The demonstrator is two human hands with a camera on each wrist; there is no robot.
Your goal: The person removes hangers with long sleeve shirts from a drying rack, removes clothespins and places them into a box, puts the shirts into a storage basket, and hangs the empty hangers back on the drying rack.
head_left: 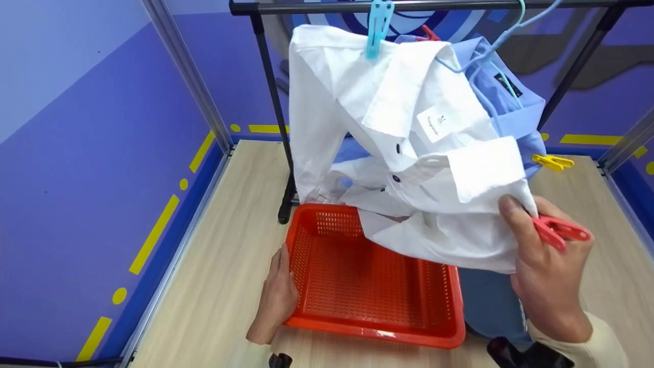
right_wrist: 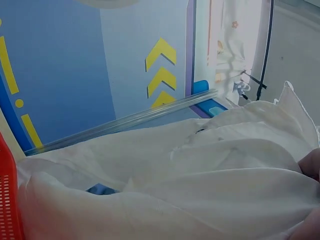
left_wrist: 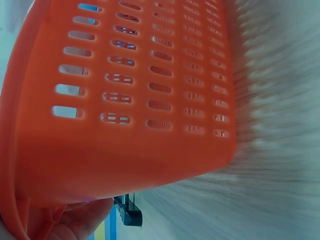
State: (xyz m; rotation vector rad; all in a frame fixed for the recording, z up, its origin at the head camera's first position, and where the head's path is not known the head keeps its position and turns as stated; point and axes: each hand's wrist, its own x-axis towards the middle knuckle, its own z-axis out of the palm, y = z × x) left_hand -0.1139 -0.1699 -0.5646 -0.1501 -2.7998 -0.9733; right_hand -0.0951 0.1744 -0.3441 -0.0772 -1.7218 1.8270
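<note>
A white shirt (head_left: 327,76) with dark buttons hangs by a light-blue clothespin (head_left: 378,28) at its upper edge. My right hand (head_left: 549,260) pinches the shirt's right side between thumb and fingers. A red clothespin (head_left: 562,231) sits at that edge, against the hand; whether it bites the cloth I cannot tell. Low on the left, my left hand (head_left: 278,289) grips the rim of a red plastic basket (head_left: 378,335). Its fingertips (left_wrist: 95,215) show under the rim in the left wrist view. In the right wrist view the white cloth (right_wrist: 225,195) fills the lower part.
A black rack's top bar (head_left: 317,8) crosses behind the shirt. Behind it hangs a blue shirt (head_left: 529,110) with a yellow clothespin (head_left: 553,162). Light-blue hanger tubing (head_left: 503,38) arches at the upper right. Something dark blue (head_left: 490,301) lies right of the basket on the wooden floor (head_left: 214,245).
</note>
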